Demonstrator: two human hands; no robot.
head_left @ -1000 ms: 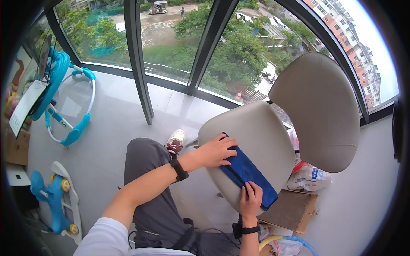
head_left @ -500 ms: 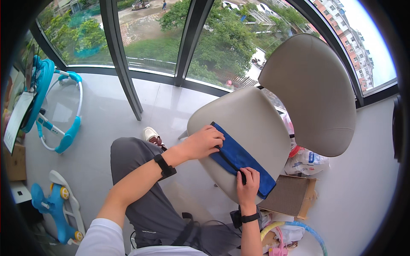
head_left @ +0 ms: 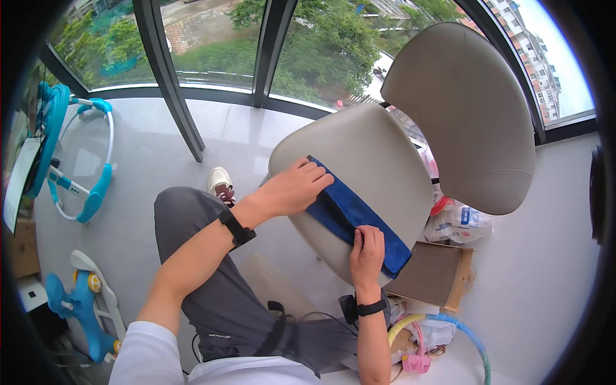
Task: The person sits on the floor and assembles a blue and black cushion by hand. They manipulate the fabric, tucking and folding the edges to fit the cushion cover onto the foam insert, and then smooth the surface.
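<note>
A long, flat piece of blue fabric (head_left: 362,210) with dark edging lies diagonally across the beige chair seat (head_left: 378,151). It looks like a folded bag or pouch, though its exact kind is unclear. My left hand (head_left: 298,187) grips its upper left end, fingers curled over the edge and partly hiding it. Farther right, my right hand (head_left: 367,251) pinches the near edge between thumb and fingers. Between the hands, the near side of the fabric sags in a dark fold. Each wrist wears a black band.
The chair's tall backrest (head_left: 459,119) rises at right. Beside the seat are a cardboard box (head_left: 431,273), a white plastic bag (head_left: 461,224) and a coloured hoop (head_left: 471,337). A turquoise baby walker (head_left: 96,192) and a blue ride-on toy (head_left: 83,314) stand left. Window frames (head_left: 168,83) border the far side.
My left hand has slid to the fabric's upper left end. The black strap seen between the hands earlier no longer shows, and the near side is now folded. The view has shifted slightly.
</note>
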